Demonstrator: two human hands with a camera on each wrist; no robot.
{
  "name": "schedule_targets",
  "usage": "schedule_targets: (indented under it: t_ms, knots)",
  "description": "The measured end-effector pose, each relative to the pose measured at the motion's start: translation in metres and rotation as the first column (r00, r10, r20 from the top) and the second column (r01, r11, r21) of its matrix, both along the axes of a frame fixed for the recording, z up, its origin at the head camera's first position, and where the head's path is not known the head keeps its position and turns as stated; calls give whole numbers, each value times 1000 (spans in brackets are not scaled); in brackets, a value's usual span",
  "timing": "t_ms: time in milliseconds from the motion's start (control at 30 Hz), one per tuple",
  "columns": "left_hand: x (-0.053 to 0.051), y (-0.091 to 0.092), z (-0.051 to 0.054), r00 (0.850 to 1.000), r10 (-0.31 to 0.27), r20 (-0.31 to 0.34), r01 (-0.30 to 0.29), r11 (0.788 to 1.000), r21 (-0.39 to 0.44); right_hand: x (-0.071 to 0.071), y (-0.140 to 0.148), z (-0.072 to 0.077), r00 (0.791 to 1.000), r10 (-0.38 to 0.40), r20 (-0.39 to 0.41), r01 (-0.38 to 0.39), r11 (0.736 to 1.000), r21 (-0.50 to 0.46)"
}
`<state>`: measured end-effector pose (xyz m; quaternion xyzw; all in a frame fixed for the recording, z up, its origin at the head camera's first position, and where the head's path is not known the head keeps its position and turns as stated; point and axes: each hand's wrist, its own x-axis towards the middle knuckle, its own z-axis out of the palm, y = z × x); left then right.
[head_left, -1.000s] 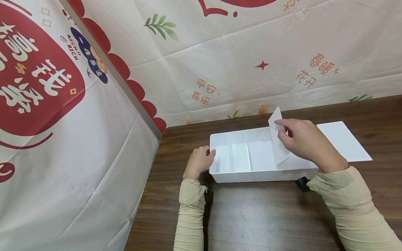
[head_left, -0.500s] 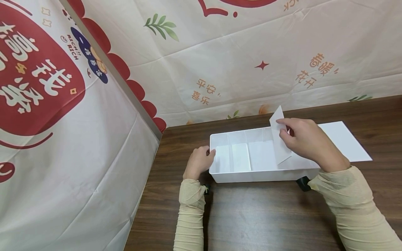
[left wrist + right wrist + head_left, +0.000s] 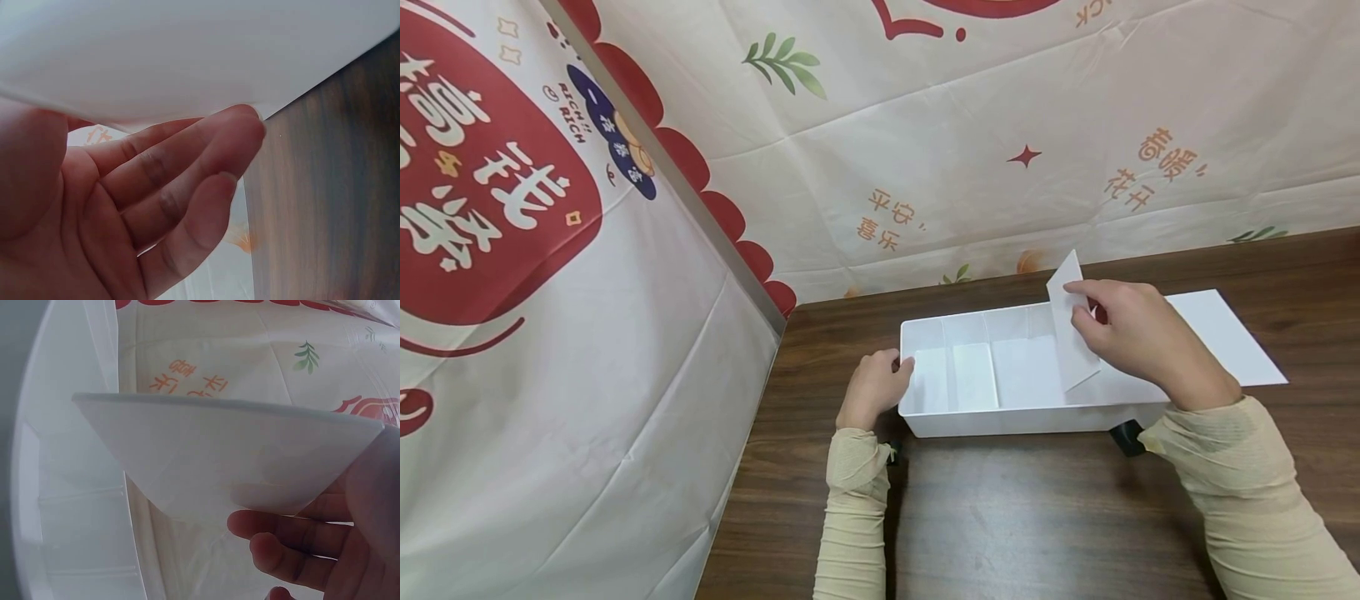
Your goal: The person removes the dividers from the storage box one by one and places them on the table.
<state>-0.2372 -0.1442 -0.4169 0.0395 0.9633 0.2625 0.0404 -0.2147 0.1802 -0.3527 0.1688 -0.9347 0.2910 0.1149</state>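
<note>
A long white box [image 3: 992, 423] with slotted side walls lies across the table in the head view. My left hand [image 3: 874, 385] holds its left end, thumb over the rim and the other fingers on the outer side. From the left wrist, that box wall [image 3: 187, 56] covers the thumb's tip. Over the right half of the box, my right hand [image 3: 1138, 333] pinches a white trapezoid divider [image 3: 1070, 333], which stands tilted. In the right wrist view the divider [image 3: 206, 450] hangs beside the box's inner wall [image 3: 81, 531]; its lower edge narrows toward the fingers.
A flat white panel [image 3: 1225, 333] lies on the dark wood table [image 3: 1000, 517], right of the box and partly behind the right hand. A printed cloth [image 3: 962, 167] hangs behind the table, and another cloth [image 3: 625, 375] hangs along the left edge.
My right hand and the divider have slid a little to the right along the box. My left hand and the box stay where they were.
</note>
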Motion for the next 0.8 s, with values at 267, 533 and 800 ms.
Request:
schedule_targets:
  t_ms: [267, 533, 800]
  knots:
    - [0, 0, -1, 1000, -1, -5, 1, 1000, -1, 0, 1, 1, 1000, -8, 12, 8, 1000, -1]
    - [0, 0, 0, 1000, 1, 2, -1, 1000, 10, 0, 2, 1, 1000, -9, -3, 9, 1000, -5]
    - [1, 0, 0, 1000, -2, 3, 2, 1000, 7, 1, 6, 2, 1000, -16, -7, 16, 1000, -6]
